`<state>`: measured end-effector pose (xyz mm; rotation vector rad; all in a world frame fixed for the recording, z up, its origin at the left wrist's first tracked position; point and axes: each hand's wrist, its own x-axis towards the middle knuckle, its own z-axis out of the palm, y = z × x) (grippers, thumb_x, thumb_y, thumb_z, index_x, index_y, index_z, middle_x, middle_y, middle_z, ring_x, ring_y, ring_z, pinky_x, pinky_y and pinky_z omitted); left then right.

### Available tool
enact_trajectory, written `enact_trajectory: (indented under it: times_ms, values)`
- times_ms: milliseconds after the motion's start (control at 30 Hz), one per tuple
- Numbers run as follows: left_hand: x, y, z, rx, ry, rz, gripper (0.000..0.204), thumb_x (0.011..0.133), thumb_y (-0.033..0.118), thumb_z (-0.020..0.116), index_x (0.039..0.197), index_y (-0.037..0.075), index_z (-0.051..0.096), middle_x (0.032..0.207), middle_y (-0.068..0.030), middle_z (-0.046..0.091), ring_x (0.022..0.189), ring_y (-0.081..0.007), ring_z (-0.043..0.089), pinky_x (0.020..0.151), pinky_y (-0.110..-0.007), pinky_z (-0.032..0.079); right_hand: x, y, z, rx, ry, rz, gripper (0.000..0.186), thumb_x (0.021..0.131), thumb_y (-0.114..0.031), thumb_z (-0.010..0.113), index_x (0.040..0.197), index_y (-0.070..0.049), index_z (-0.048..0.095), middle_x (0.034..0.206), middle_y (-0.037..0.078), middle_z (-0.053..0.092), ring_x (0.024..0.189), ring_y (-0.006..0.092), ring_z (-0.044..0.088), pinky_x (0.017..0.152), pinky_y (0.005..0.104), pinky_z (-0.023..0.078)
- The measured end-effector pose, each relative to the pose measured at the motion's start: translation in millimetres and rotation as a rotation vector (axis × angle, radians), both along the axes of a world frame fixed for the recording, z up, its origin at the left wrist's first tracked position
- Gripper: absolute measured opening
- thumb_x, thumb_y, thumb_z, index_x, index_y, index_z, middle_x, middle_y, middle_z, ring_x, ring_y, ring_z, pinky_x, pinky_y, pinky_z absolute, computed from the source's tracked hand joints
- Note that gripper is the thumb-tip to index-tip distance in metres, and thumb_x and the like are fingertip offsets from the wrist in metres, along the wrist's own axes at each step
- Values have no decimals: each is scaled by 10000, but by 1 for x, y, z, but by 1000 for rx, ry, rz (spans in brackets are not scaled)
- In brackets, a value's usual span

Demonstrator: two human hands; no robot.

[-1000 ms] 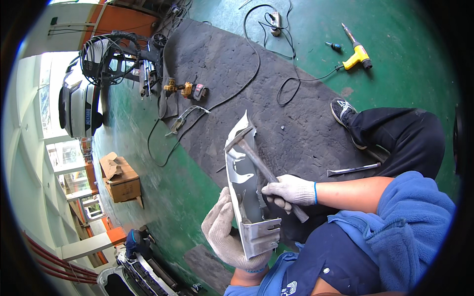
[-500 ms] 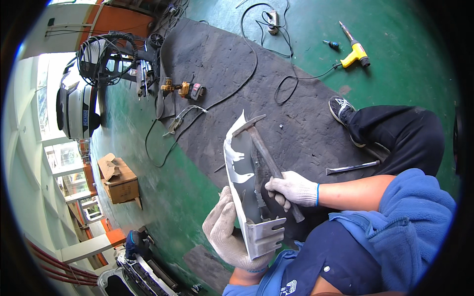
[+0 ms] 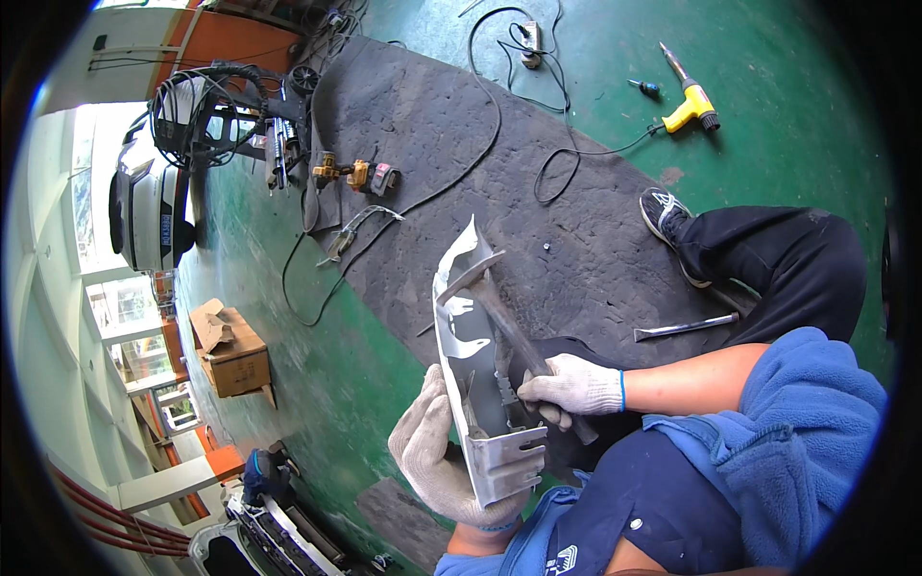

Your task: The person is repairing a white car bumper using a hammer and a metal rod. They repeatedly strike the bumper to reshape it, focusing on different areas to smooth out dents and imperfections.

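Note:
My left hand (image 3: pixel 428 463), in a pale knit glove with greyed fingers, supports a long bent sheet-metal panel (image 3: pixel 509 465) from its left side and below. The panel is grey inside, with a torn-looking white edge and a slotted flange at its near end. My right hand (image 3: pixel 570 386), in a matching glove, is closed round the handle of a hammer (image 3: pixel 512 332). The long, narrow hammer head lies across the upper part of the panel, at or just over its white edge; I cannot tell whether it touches. Some of my left fingers are hidden behind the panel.
A dark mat (image 3: pixel 413 125) covers much of the green floor. A flat metal chisel-like bar (image 3: pixel 686 327) lies by my leg. Farther off are a yellow heat gun (image 3: pixel 691 108), a small screwdriver (image 3: pixel 645 87), yellow-black power tools (image 3: pixel 355 175), cables and a cardboard box (image 3: pixel 235 360).
The hammer head has come nearer to me and slightly left along the panel, its handle tilting with it. My left hand and the panel have shifted slightly left.

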<state>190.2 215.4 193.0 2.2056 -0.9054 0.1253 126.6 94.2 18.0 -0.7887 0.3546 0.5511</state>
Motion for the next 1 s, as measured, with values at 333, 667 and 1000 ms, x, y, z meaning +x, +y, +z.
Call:
enact_trajectory:
  times_ms: [333,667,1000]
  values:
    - [-2,-2,-4,-75,19,46,504,996,239,834,1399,11,635,1345,-212,629,1335,-410,685,1151,-559,568,-3,-11,13,-88,-69,104,358,1083,-369,657,938,-44,703,691,37,680,540,125,637,545,309,538]
    - [-3,-2,-16,-233,107,78,456,983,240,823,1345,-12,708,1357,-257,688,1303,-417,714,1142,-554,570,-20,-5,1,-10,-80,-71,309,1106,-328,668,979,-54,730,719,33,702,588,121,689,563,289,576]
    - [-6,-7,-1,4,-59,3,599,969,285,870,1447,18,628,1400,-238,624,1343,-419,681,1193,-589,537,-24,-7,11,2,-131,54,287,1104,-290,676,957,-48,725,728,45,709,622,135,677,587,319,551]
